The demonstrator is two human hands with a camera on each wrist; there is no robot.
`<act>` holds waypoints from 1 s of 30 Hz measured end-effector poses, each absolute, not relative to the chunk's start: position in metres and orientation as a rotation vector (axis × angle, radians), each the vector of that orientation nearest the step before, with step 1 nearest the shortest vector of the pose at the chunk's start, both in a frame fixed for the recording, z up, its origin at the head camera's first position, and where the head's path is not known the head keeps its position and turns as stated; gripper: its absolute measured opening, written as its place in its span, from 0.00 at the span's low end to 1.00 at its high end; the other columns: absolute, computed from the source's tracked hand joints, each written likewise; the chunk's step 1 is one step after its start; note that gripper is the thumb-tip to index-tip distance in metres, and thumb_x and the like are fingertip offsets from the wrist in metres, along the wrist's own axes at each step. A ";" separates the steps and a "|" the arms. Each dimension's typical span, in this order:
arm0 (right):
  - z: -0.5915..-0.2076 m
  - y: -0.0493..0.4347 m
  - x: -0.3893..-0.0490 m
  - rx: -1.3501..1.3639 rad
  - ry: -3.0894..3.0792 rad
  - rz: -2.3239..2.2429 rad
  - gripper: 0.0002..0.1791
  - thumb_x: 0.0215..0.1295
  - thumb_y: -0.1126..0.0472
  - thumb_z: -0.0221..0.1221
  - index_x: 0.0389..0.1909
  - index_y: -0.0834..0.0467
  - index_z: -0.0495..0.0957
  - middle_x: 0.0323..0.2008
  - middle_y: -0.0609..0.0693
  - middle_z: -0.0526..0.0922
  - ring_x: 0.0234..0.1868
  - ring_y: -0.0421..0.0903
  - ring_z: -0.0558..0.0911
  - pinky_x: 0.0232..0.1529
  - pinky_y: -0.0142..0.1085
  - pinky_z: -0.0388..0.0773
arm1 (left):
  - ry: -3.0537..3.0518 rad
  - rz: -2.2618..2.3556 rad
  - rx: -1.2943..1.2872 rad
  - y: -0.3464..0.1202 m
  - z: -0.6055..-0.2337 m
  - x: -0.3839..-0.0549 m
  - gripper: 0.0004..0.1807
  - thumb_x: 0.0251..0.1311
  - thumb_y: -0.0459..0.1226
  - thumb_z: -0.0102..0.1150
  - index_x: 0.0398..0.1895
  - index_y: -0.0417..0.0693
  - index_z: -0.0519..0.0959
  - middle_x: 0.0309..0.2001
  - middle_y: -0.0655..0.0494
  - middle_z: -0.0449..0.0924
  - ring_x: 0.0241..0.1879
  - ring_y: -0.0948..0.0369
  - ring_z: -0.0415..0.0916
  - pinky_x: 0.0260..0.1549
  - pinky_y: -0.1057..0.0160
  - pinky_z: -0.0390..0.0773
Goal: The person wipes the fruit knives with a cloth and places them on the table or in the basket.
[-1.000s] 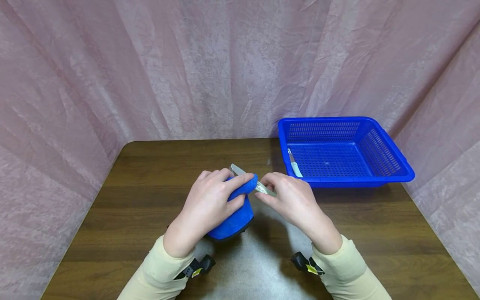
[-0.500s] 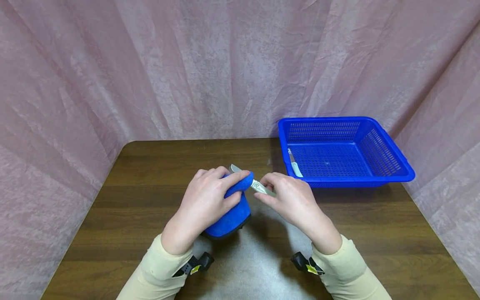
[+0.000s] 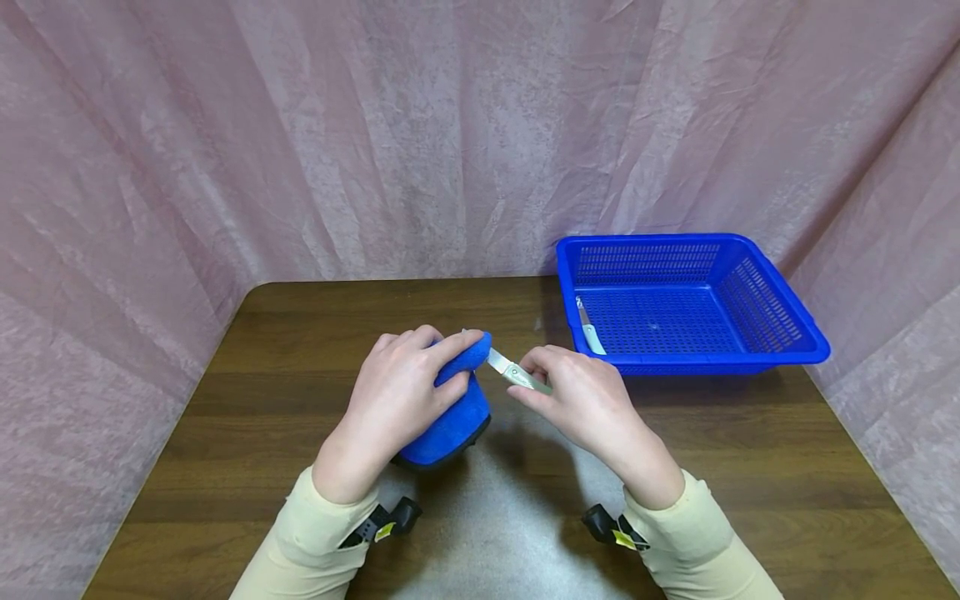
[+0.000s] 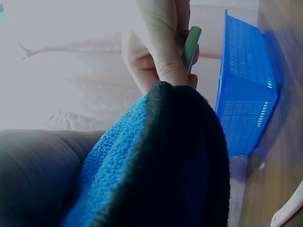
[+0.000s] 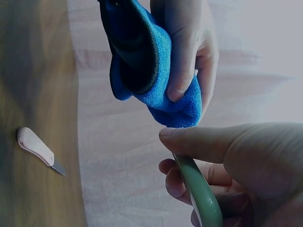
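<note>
My left hand holds a blue cloth with a dark edge, its thumb and fingers pinching a fold over the blade of a small knife. Bare blade shows between the cloth and the handle, and a bit of the tip peeks out past the far side of the fold. My right hand grips the green handle, with the thumb lying along it near the blade in the right wrist view. The rest of the blade is hidden in the cloth. Both hands are above the table.
A blue plastic basket stands at the table's back right, with a pale-handled knife inside along its left wall. Another knife with a pale pinkish handle lies on the wooden table. Pink curtains hang behind and at both sides.
My left hand and the cloth have slid left and away along the blade toward its tip, baring more blade near the handle. My right hand has stayed almost still.
</note>
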State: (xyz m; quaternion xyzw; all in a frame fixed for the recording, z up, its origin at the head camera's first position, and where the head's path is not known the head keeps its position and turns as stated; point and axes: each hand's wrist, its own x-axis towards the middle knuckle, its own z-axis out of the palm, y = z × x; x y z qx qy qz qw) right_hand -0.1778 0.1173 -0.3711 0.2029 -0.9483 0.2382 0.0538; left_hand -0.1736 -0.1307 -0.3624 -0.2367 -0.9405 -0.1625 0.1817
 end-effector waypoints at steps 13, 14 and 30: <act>-0.371 0.119 -0.177 0.621 -2.894 0.730 0.10 0.68 0.48 0.77 0.40 0.47 0.88 0.27 0.38 0.78 0.25 0.39 0.74 0.25 0.39 0.71 | -2.652 -0.454 -0.664 -0.132 -0.364 -0.175 0.26 0.69 0.43 0.71 0.70 0.65 0.86 0.43 0.54 0.88 0.41 0.55 0.85 0.46 0.47 0.79; -0.371 0.119 -0.177 0.618 -2.894 0.731 0.10 0.68 0.48 0.77 0.40 0.47 0.87 0.27 0.38 0.77 0.25 0.39 0.74 0.25 0.39 0.71 | -2.653 -0.455 -0.664 -0.132 -0.364 -0.175 0.26 0.69 0.43 0.71 0.70 0.65 0.86 0.43 0.54 0.88 0.41 0.55 0.85 0.46 0.47 0.79; -0.369 0.121 -0.178 0.597 -2.889 0.737 0.10 0.69 0.48 0.76 0.39 0.47 0.87 0.26 0.38 0.76 0.24 0.39 0.72 0.25 0.40 0.69 | -2.651 -0.450 -0.671 -0.131 -0.363 -0.174 0.27 0.69 0.44 0.71 0.72 0.64 0.85 0.42 0.54 0.87 0.40 0.54 0.85 0.46 0.46 0.79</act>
